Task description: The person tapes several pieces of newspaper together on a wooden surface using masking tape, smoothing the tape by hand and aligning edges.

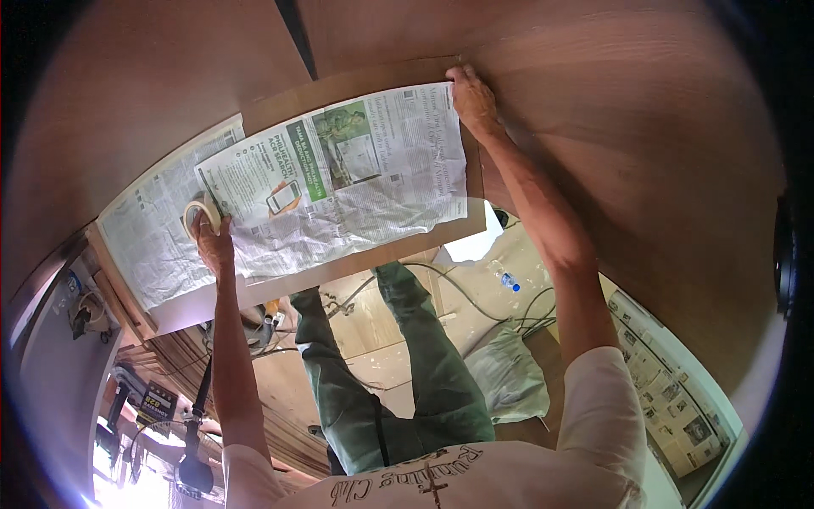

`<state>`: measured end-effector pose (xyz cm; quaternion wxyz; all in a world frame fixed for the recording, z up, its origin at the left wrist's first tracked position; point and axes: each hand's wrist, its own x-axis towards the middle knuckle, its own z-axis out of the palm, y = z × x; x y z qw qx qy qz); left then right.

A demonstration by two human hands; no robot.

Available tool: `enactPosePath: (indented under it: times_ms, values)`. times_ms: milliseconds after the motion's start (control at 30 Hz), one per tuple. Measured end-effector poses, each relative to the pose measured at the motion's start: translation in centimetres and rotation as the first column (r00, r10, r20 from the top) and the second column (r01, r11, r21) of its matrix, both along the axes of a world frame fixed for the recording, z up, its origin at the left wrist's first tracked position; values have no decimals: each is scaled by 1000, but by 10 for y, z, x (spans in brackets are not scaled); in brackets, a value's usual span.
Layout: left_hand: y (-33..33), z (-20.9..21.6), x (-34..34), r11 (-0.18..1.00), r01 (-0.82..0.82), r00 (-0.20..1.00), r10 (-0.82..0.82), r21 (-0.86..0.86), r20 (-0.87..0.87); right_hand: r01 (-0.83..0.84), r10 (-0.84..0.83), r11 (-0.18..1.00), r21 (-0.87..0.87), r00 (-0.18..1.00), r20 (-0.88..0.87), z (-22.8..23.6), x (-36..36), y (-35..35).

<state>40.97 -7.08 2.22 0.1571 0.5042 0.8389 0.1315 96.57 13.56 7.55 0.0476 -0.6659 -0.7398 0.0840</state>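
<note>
White shirt [543, 479] nearest us, green trousers [445, 382] beyond. Our left hand [214, 246] has its grip around a tape roll [196, 204] over newspaper sheets [398, 182], which overlap across a wooden board [373, 82]. Our right hand [475, 100] is at their far right corner; we can't tell if that grip pinches paper.

A single wide fisheye view, worn on the head, looks steeply downward. The shirt [365, 490] fills its near lower edge; the newspaper [254, 246] sits mid-distance, the floor [360, 327] farther below.
</note>
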Motion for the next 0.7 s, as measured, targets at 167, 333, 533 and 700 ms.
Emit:
enactPosePath:
  times_ms: [167, 333, 533, 700]
  values:
    - [-8, 5, -11, 1000, -6, 1000, 6, -4, -1, -41, 48, 990, 133, 997, -52, -9, -51, -61]
    - [-17, -6, -51, 994, 91, 996, -92, -66, -5, -45, 83, 978, 206, 980, -179, -38, -91, -102]
    - [-18, 54, -4, 989, -127, 878, 75, 78, 473, -66, 79, 996, 53, 947, -311, -19, -95, -99]
    - [-15, 126, 65, 1000, -2, 571, 5, -4, 821, -250, 26, 956, -152, 589, -808, 49, -196, -124]
